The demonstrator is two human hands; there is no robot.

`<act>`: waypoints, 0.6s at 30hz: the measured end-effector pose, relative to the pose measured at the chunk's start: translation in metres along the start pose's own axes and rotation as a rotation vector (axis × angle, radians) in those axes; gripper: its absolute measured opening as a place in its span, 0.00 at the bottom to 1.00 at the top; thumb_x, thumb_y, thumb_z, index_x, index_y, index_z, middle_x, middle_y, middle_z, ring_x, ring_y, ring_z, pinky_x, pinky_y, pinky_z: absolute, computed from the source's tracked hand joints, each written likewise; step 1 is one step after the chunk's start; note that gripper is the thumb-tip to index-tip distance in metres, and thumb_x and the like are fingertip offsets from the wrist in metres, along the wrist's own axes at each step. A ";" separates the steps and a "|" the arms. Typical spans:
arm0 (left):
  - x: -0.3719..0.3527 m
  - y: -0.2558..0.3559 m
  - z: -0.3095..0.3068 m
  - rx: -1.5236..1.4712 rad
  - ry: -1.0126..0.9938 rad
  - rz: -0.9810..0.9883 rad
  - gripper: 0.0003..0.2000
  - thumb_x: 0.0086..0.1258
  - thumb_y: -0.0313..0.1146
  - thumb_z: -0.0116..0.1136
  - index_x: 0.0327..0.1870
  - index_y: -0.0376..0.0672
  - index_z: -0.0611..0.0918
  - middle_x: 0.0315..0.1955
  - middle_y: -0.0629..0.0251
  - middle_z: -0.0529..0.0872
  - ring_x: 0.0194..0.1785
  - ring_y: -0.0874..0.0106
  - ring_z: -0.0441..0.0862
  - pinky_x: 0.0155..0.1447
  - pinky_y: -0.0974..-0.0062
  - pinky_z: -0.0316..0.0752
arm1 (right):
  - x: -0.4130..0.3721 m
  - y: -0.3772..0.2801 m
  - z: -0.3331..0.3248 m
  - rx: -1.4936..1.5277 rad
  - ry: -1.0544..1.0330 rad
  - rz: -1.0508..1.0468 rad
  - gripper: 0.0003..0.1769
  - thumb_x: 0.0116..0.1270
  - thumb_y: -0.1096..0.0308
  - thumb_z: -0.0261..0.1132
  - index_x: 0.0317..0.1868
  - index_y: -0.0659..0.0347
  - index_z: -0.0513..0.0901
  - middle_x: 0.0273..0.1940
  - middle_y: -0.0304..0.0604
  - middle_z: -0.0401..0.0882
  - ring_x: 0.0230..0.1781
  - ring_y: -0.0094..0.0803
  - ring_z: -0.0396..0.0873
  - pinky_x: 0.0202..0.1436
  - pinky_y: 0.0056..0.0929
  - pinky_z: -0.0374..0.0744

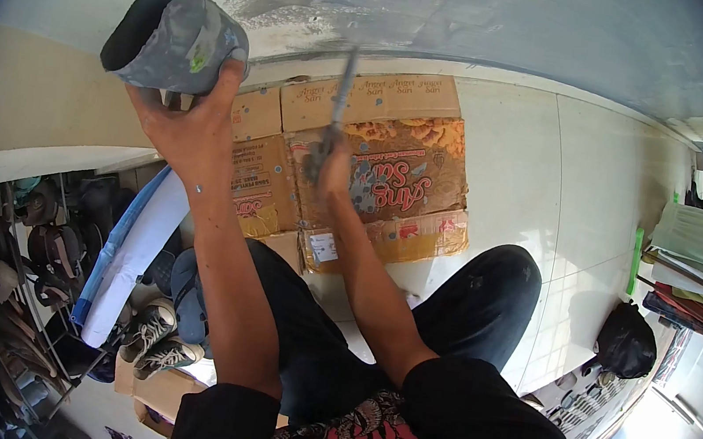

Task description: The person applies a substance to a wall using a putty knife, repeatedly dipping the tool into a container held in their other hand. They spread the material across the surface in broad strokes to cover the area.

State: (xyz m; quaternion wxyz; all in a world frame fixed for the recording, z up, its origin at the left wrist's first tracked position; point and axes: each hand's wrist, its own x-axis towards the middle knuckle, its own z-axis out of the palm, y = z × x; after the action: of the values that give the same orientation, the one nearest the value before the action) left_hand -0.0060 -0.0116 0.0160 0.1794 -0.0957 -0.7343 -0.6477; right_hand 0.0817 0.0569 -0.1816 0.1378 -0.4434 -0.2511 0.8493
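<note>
At the upper left, my left hand is wrapped round the base of a grey-smeared tub and holds it raised. The tub is tilted with its dark mouth to the left; what is inside is hidden. My right hand grips a thin grey-coated tool, blurred by motion, its long narrow end pointing up toward the wall. The exact kind of this tool cannot be made out. Ahead is a wall with uneven grey patches and a paler rough streak; the tool's tip appears close to its lower part.
Flattened cardboard spotted with grey lies on the tiled floor along the wall. To the left are a shoe rack, a white-and-blue roll and sneakers. A black bag and hanging cloths are at the right.
</note>
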 end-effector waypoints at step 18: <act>0.003 -0.003 -0.005 0.022 0.028 0.022 0.38 0.56 0.26 0.80 0.69 0.36 0.72 0.64 0.54 0.75 0.68 0.62 0.75 0.76 0.59 0.68 | -0.013 -0.004 0.024 0.154 -0.260 0.212 0.15 0.78 0.47 0.52 0.38 0.46 0.68 0.18 0.27 0.55 0.14 0.23 0.54 0.16 0.26 0.54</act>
State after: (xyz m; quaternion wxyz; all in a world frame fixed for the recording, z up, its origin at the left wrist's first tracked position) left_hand -0.0087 -0.0174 0.0150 0.1976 -0.0928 -0.7376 -0.6390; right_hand 0.0694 0.0473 -0.1595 0.0474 -0.3422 -0.1529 0.9259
